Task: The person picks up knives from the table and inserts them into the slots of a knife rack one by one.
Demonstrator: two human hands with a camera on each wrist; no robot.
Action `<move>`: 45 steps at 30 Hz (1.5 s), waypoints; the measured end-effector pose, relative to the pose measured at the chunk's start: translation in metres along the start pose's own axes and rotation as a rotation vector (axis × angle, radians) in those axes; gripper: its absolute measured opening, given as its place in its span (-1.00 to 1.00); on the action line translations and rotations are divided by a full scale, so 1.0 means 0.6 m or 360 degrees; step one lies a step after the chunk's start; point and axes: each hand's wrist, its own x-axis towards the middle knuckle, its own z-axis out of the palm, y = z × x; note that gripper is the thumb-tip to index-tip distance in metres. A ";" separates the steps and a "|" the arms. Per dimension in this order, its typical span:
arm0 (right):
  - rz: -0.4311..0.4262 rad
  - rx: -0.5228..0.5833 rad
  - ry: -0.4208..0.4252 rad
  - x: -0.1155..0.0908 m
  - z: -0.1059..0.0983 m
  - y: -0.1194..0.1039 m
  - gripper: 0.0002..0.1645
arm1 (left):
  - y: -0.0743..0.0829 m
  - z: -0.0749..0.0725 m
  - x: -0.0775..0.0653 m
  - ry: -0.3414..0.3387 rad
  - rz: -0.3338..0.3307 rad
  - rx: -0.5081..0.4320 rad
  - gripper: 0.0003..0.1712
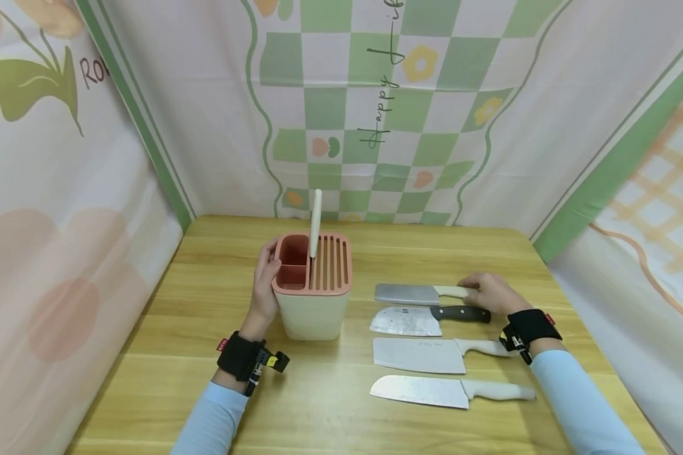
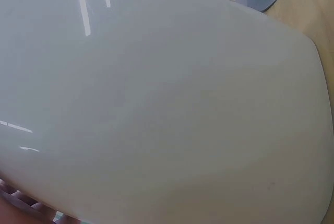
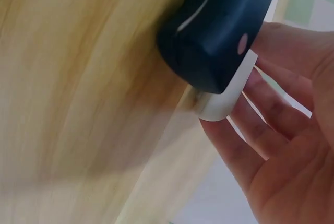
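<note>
Note at centre of the head view a cream knife holder (image 1: 313, 316) with pink top, upright on the bench (image 1: 319, 411). Note one cream handle (image 1: 315, 224) rising from its top. Find left hand (image 1: 264, 281) at the holder's left side, fingers clamped on its rim, far fingers partly hidden. List at right of centre, top to bottom, blades leftward: small cleaver (image 1: 406, 294), black-handled knife (image 1: 406, 321), broad cleaver (image 1: 418, 355), pale-handled knife (image 1: 421, 389). Find right hand (image 1: 492, 294) at the small cleaver's handle end, fingers pinching it.
</note>
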 end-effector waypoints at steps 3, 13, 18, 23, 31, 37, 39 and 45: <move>0.0000 -0.0019 0.0014 0.004 0.003 0.002 -0.57 | 0.001 -0.001 0.000 0.0000 0.0001 -0.0009 -0.33; -0.0003 -0.0020 0.0041 0.005 0.006 0.009 -0.61 | 0.001 0.003 0.001 0.0009 -0.0001 -0.0034 -0.32; -0.0007 0.0013 0.0053 -0.002 0.005 0.016 -0.60 | 0.002 0.004 0.001 0.0017 -0.0009 -0.0046 -0.31; -0.0002 0.0090 0.0133 -0.017 -0.003 0.016 -0.61 | 0.004 0.006 0.000 0.0018 -0.0012 -0.0063 -0.30; 0.0013 0.0266 0.0262 -0.032 -0.020 0.012 -0.53 | 0.001 0.005 0.000 0.0019 -0.0004 -0.0072 -0.31; 0.0132 0.0517 0.0302 -0.039 -0.034 -0.003 -0.45 | 0.000 0.003 0.001 0.0021 -0.0012 -0.0070 -0.32; 0.0159 0.0632 0.0300 -0.042 -0.038 -0.010 -0.45 | 0.000 0.002 0.001 0.0028 -0.0014 -0.0074 -0.32; 0.0183 0.0966 0.0404 -0.052 -0.046 -0.042 -0.48 | -0.001 0.002 -0.001 0.0030 -0.0013 -0.0072 -0.32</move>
